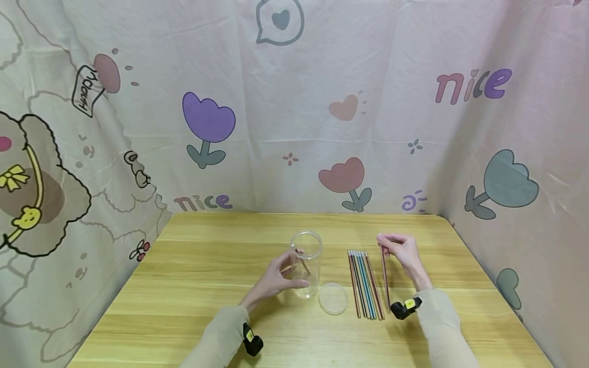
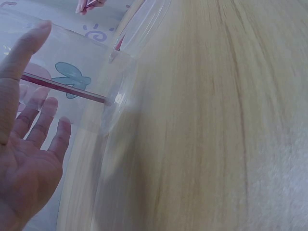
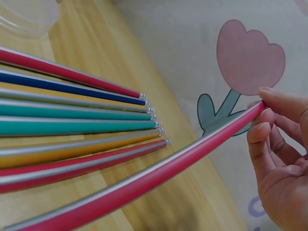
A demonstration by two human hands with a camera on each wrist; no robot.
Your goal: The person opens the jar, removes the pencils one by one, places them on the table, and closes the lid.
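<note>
My left hand (image 1: 274, 281) is wrapped around a clear plastic jar (image 1: 317, 266) that stands upright with its mouth uncovered. Inside the jar leans one red striped pencil (image 2: 62, 88). Thumb and fingers lie on opposite sides of its wall. To the right, my right hand (image 1: 404, 253) pinches the top end of a red-and-silver striped pencil (image 3: 144, 185), which slants down toward the table. Between jar and right hand, several striped pencils (image 1: 363, 286) lie side by side in red, dark blue, yellow and teal.
A round clear lid (image 1: 333, 298) lies flat between the jar and the row of pencils. The wooden table (image 1: 207, 266) ends at a printed cloth (image 1: 276, 179) behind it, and cloth also hangs at both sides.
</note>
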